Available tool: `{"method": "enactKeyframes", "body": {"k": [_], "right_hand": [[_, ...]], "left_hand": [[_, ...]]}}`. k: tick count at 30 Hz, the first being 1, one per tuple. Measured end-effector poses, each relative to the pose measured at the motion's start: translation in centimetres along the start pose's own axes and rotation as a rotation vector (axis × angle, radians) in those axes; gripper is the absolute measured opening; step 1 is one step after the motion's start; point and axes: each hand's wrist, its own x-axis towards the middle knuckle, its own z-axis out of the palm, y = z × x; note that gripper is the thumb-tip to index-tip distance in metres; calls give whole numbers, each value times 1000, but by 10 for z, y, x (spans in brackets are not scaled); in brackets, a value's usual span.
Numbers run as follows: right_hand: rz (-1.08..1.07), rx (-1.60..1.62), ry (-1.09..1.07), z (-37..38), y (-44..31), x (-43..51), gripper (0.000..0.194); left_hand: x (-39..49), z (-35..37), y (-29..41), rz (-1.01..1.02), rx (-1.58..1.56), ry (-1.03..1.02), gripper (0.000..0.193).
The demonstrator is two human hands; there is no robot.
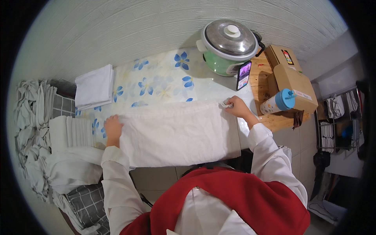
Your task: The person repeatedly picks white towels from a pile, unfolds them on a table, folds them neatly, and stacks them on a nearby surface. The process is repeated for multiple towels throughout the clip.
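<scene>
A white cloth (pixel 179 135) lies spread over the front of a table with a blue-flowered cover (pixel 164 79), its near edge hanging at the table's front. My right hand (pixel 236 108) grips a bunched piece at the cloth's far right corner. At the far left corner rests my left hand (pixel 113 126), its palm down; whether its fingers pinch the fabric is hard to tell. Beyond it, a folded white cloth (pixel 94 86) lies at the table's back left. A row of folded white cloths (pixel 72 132) stands to the left of my left hand.
Heaped white cloths (pixel 29 117) fill the far left, beside grey checked fabric (pixel 86 199). At the back stand a green rice cooker (pixel 221 63) with a metal lid and a propped phone (pixel 243 75). Cardboard boxes (pixel 296 85) and a blue-lidded tumbler (pixel 273 104) are at the right.
</scene>
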Motion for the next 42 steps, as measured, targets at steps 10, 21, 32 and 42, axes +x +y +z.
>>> {"method": "enactKeyframes", "body": {"k": [10, 21, 32, 42], "right_hand": [[190, 132, -44, -31, -8, -18, 37], [138, 62, 80, -25, -5, -29, 33], [259, 51, 51, -26, -9, -31, 33], [218, 34, 50, -17, 4, -25, 34]], "left_hand": [[6, 6, 164, 508, -338, -186, 40], [38, -7, 109, 568, -253, -503, 41], [45, -11, 62, 472, -175, -595, 40], [65, -15, 24, 410, -86, -414, 35]]}}
